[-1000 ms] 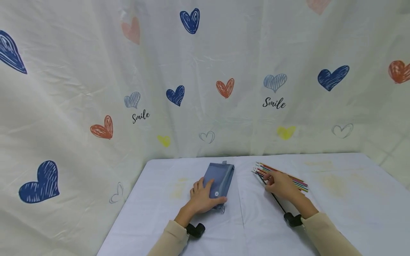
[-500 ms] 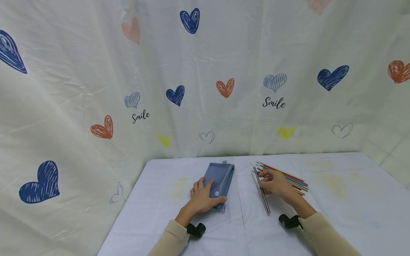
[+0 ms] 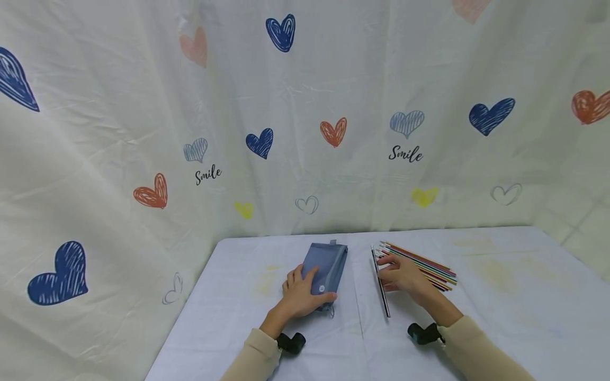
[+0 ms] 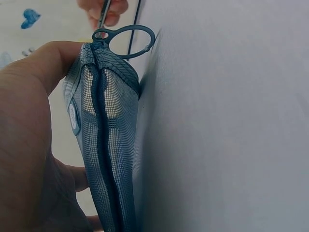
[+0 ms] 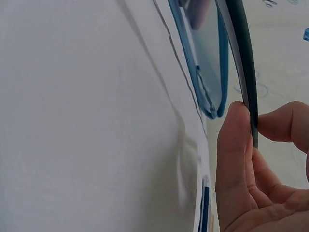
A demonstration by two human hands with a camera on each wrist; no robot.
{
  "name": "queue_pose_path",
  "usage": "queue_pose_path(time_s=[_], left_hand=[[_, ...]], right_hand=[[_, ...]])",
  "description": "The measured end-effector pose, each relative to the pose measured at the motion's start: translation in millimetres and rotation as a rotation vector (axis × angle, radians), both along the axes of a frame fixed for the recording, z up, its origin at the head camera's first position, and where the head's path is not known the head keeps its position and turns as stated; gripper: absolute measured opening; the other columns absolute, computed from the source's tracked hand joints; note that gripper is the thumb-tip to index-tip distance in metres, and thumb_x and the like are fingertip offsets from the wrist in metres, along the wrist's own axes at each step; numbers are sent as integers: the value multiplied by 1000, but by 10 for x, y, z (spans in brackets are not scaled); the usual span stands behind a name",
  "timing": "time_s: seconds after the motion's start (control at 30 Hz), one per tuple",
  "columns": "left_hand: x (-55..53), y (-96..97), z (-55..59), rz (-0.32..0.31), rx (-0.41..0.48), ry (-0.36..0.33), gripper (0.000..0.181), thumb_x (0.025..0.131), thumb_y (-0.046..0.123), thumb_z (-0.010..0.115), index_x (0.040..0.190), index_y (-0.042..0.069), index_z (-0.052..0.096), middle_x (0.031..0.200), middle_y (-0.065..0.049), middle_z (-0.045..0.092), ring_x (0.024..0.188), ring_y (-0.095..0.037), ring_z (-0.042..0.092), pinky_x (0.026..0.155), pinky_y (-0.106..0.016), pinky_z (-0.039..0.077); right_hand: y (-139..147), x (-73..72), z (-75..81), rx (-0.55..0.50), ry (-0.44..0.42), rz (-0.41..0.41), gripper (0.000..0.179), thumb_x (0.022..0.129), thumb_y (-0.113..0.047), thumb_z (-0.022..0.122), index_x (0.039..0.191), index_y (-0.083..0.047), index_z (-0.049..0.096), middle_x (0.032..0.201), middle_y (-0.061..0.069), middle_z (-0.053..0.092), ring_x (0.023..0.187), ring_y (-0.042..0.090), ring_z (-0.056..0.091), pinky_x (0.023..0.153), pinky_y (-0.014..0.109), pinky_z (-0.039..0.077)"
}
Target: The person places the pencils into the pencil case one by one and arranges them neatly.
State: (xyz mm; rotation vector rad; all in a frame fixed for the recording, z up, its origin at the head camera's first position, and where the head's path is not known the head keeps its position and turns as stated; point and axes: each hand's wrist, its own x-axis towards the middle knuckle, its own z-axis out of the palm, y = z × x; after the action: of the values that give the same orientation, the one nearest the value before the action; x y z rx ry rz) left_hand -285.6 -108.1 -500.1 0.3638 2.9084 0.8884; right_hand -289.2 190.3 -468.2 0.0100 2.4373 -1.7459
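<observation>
A blue-grey zip pencil case (image 3: 329, 259) lies on the white table. My left hand (image 3: 302, 296) holds it at the near left, thumb along its near end and fingers at its left side. In the left wrist view the case's mesh side (image 4: 123, 111) and dark zipper show, with a ring-shaped pull (image 4: 153, 41) at the end. My right hand (image 3: 402, 276) pinches a long dark pencil (image 3: 383, 293) between thumb and fingers, to the right of the case. The right wrist view shows the pencil (image 5: 248, 72) standing out past the fingertips.
Several coloured pencils (image 3: 436, 266) lie in a loose bundle beneath and right of the right hand. A white curtain (image 3: 362, 185) printed with hearts hangs behind the table's far edge. A black camera (image 3: 292, 343) sits on each wrist.
My right hand has drawn the dark pencil away from the bundle, turned it more upright in the head view and shifted it left toward the case. The left hand stays on the case.
</observation>
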Motion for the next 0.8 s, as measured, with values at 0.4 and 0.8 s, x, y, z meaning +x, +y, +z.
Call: queue_pose_path(time_s=[0.4,0.8], left_hand=[[19,-1,33,3,-5,9,101,81,76,64,160,20,37,168,-21,16,152,-42,17,116,-65,19],[10,-3,28,-3,-9,21,100,81,76,63,159,19,37,166,-22,18,149,-41,20,114,-64,22]], right_hand=[[-333,27,-62,35,-14,-10,37,87,-4,69,121,6,61,86,9,70,65,16,65,61,31,57],[-681,-99,-80,14,-70,-18,37,86,-6,66,121,4,63,92,11,71,71,16,65,62,31,58]])
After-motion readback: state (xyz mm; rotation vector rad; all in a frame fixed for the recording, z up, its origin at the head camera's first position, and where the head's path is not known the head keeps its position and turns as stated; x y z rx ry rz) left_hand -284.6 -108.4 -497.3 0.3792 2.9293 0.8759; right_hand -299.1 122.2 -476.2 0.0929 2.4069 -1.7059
